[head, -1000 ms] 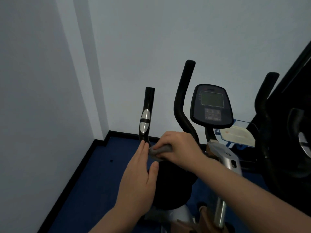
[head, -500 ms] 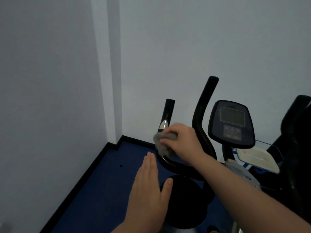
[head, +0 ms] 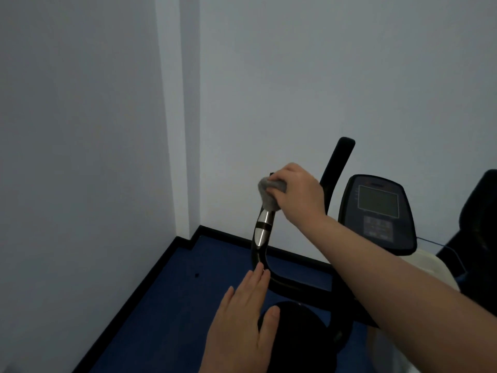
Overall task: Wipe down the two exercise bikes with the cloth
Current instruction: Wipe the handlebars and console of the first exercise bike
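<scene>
A: What is the right hand (head: 298,193) doing?

B: Its fingers are curled round a grey cloth (head: 269,194), pressing it against the top end of the near-left handlebar (head: 263,232) of the exercise bike (head: 317,289). The cloth is bunched over the tip of the bar and hangs a little down its left side.

A: And the left hand (head: 242,321)?

B: It is flat, fingers straight and together, holding nothing. Its fingertips (head: 260,270) reach the lower curve of the same handlebar; whether they touch it or just hover beside it I cannot tell.

A: What lies just below the cloth?

B: A silver sensor plate (head: 263,228) with a black band across it, set into the bar. Below that the black tube bends to the right toward the bike's column.

A: Further out?

B: A second, taller black handle (head: 340,162) rises behind the right wrist. To its right stands the console (head: 377,211), a dark panel with a grey screen and a block of buttons. At the far right edge there is a dark shape (head: 481,222), too cropped to name.

A: And the room?

B: Blue floor (head: 172,292) with a black skirting along pale walls (head: 80,130), which meet in a stepped corner at the left.
</scene>
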A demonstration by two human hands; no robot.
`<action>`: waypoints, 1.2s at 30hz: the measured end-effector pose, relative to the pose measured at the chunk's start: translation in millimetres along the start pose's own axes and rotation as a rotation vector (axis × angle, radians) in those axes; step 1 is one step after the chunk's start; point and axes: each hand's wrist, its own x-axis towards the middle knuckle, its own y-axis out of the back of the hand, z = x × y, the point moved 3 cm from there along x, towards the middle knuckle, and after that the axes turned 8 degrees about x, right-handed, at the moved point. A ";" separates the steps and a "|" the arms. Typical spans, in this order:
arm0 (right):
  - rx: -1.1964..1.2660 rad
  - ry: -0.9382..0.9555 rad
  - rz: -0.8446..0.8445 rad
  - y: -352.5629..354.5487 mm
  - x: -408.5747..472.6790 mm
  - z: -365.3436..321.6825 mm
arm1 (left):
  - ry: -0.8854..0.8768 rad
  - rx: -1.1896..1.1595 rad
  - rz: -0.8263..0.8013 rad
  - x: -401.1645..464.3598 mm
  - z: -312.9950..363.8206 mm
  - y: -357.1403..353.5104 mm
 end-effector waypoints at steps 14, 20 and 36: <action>0.034 0.027 0.109 -0.2 3.9 -0.3 | -0.036 -0.001 -0.014 3.3 -1.0 -0.4; 0.224 -0.139 0.120 -19.5 -39.8 10.5 | -0.019 -0.046 -0.031 3.4 -1.2 0.1; 0.072 0.000 -0.626 43.8 -119.9 0.5 | 0.116 -0.239 0.036 -14.3 1.6 6.6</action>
